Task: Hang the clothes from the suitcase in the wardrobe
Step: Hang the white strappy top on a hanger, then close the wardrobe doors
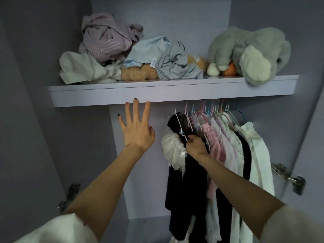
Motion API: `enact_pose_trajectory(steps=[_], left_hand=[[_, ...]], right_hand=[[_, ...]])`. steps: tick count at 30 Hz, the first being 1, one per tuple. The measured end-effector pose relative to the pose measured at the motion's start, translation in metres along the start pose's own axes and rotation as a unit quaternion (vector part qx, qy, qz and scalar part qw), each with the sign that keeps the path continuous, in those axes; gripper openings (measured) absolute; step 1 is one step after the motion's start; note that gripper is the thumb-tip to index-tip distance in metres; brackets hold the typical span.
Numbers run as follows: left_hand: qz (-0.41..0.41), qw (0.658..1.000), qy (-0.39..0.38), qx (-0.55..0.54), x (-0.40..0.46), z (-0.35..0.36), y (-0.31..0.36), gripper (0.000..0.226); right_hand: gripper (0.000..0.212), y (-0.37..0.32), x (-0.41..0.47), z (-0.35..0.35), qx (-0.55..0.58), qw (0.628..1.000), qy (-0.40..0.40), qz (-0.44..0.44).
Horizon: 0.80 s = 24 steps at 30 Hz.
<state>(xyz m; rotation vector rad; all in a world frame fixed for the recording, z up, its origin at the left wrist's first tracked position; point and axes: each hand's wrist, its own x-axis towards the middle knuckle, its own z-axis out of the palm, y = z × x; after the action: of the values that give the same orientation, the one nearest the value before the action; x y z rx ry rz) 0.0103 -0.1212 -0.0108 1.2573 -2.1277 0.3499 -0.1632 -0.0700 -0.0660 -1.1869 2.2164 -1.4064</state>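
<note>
Fingers point(134, 109) of left hand point(135, 132) straight and spread, tips against the front lip of the shelf point(105, 95), holding nothing. Fingers of right hand point(196, 144) curled, pinching the lower arm of a white hanger point(180, 125) at the shoulder of a dark garment point(185, 181) with a white lace collar point(172, 149). Two hands, two bare forearms, two white sleeves. Dark garment directly under and left of the right fingers, leftmost on the rail, long axis vertical, hem downward, hook pointing up behind the shelf lip. To its right, a packed row of hung clothes point(233, 155), pink and white, on roughly a dozen thin hangers; exact count unclear. On the shelf above, crumpled clothes point(105, 41), one grey plush elephant point(249, 51), one tan plush toy point(140, 72). Two metal hinges point(287, 176) on the wardrobe sides.
</note>
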Motion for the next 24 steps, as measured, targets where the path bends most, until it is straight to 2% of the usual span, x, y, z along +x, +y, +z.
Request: enact_pose_trajectory(steps=[6, 12, 17, 24], left_hand=[[0.000, 0.993, -0.102, -0.060, -0.054, -0.020, 0.035, 0.069], [0.048, 0.982, -0.137, -0.121, -0.105, -0.045, 0.104, 0.067], [0.069, 0.971, -0.112, -0.201, -0.143, -0.079, 0.198, 0.060], [0.139, 0.929, -0.091, -0.330, -0.179, -0.126, 0.322, 0.058]], right_hand=[[0.038, 0.011, -0.071, -0.064, -0.036, 0.999, 0.004, -0.014], [0.036, 0.050, -0.137, -0.147, -0.120, 0.989, 0.032, -0.081], [0.035, 0.075, -0.196, -0.251, -0.180, 0.961, 0.130, -0.167], [0.041, 0.082, -0.262, -0.367, -0.216, 0.880, 0.279, -0.317]])
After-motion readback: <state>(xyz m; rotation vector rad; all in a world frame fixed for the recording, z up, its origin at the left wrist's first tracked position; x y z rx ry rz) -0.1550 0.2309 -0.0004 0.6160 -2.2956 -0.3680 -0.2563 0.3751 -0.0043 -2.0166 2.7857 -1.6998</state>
